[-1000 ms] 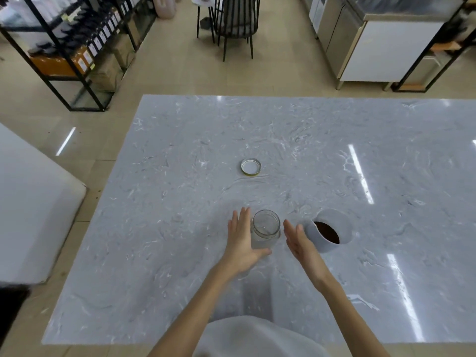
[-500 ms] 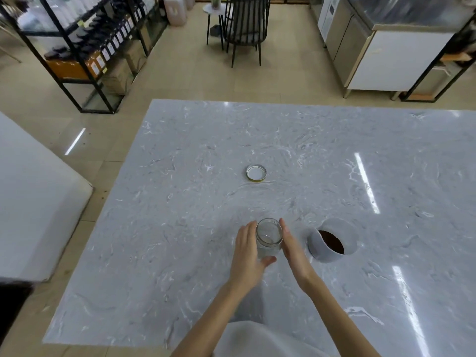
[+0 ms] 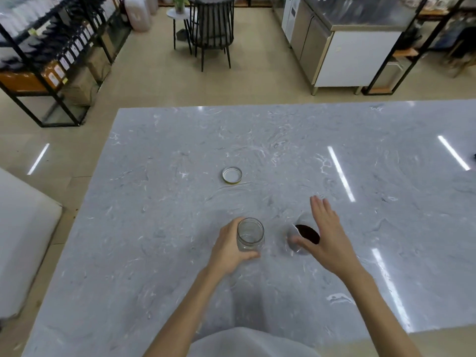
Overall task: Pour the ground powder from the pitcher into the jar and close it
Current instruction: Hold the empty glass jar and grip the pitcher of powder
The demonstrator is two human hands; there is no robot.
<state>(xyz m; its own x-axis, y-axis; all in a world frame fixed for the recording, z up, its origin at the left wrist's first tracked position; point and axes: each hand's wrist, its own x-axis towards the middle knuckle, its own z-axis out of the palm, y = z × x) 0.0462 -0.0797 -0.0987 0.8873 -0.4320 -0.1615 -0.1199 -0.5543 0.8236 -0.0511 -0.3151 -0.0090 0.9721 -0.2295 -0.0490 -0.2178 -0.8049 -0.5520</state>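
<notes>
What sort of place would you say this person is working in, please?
Probably a café or shop's back room: black shelving stocked with labelled bags, a steel under-counter fridge unit, and a large marble worktable.

No text, brand or number can be read. The small white labels (image 3: pixel 69 56) on the dark bags along the shelf (image 3: pixel 38 73) are too blurred to make out.
</notes>
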